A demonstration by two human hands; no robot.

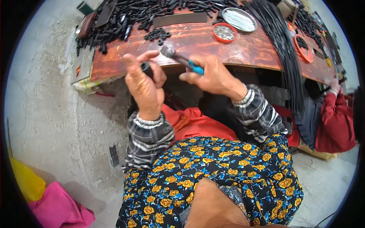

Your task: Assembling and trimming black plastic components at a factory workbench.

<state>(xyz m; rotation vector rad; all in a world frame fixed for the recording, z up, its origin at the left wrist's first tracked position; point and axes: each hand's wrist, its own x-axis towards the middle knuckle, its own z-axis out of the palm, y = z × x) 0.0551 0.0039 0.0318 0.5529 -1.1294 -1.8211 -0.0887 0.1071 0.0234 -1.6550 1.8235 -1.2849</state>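
Observation:
My right hand [215, 76] is closed round the dark and teal handle of a hammer [182, 59], whose metal head is raised, blurred, just beyond my left fingers. In my left hand [144, 91] a short black tube [146, 68] is gripped, its round end showing between thumb and curled fingers; the rest of it is hidden. Both hands are held in front of the near edge of a reddish wooden table [125, 57]. Small black rings [156, 34] lie in a cluster on the tabletop beyond my left hand.
Black tubular parts [114, 26] are heaped along the far side, behind a dark strip [180, 19]. A red bowl [224, 33] of small metal pieces stands beside a tray of pale thin rods [239, 19]. Long black strands [279, 45] hang over the edge. A co-worker in red [334, 121] sits at right.

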